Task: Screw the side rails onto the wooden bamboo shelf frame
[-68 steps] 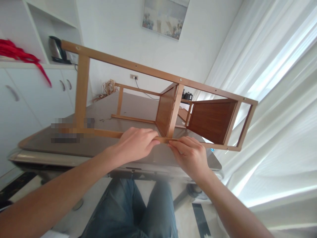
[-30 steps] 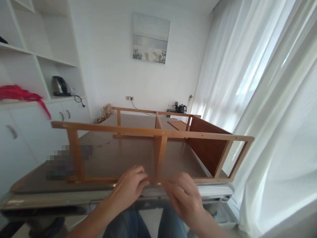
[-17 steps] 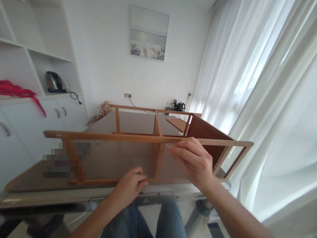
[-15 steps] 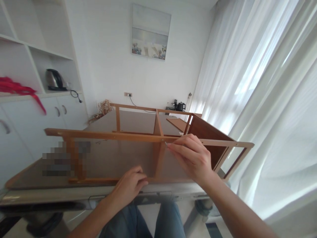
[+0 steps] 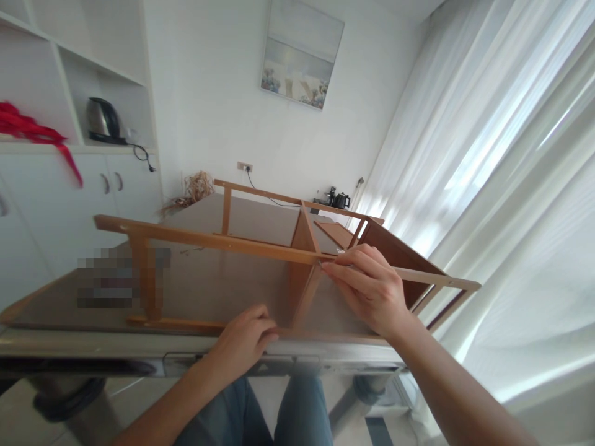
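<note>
Wooden frame (image 5: pixel 302 272) lies on its side on the table (image 5: pixel 199 291), mid-view. At its 4 o'clock, your right hand (image 5: pixel 367 285) pinches a small metal piece (image 5: pixel 320 264) by the near upper rail (image 5: pixel 209 241). Your left hand (image 5: pixel 248 337), 7 o'clock, curls beside the lower rail (image 5: pixel 186 324); can't tell if it grips. Risk: thin fingertip pinch could drop the piece; frame, if unbraced, might shift when pushed.

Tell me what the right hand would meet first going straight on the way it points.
The right hand would probably meet the near upper wooden rail first; whether it already touches it is unclear.
</note>
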Available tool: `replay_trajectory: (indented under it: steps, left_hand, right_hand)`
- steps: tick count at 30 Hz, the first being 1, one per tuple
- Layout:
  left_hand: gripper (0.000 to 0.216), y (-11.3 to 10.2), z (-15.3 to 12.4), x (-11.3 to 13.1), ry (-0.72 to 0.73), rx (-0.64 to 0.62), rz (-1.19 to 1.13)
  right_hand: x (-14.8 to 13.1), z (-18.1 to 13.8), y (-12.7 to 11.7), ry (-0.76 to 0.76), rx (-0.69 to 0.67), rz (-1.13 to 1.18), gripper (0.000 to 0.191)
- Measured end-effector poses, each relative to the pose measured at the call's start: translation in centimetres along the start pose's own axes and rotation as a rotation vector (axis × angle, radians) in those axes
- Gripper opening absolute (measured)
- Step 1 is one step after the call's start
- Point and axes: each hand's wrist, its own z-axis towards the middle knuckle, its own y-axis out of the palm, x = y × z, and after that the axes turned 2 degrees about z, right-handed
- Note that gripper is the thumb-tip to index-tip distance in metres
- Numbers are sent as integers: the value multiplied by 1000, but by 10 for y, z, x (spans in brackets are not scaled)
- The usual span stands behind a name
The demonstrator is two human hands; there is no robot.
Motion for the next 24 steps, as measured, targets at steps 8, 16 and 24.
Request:
replay_trajectory:
  steps: [8,16,24]
  left_hand:
    - [22,0,-1,1,10,8,2]
    - [22,-2,-2,6,-15,8,36]
    - [15,-11,-6,9,131,138,5]
  right_hand:
    - [2,33,-22,-184,-252,-109,24]
    - [-1,35,-23,-138,-269,-141,21]
    - [-9,22,-10,-31,-104,-190,11]
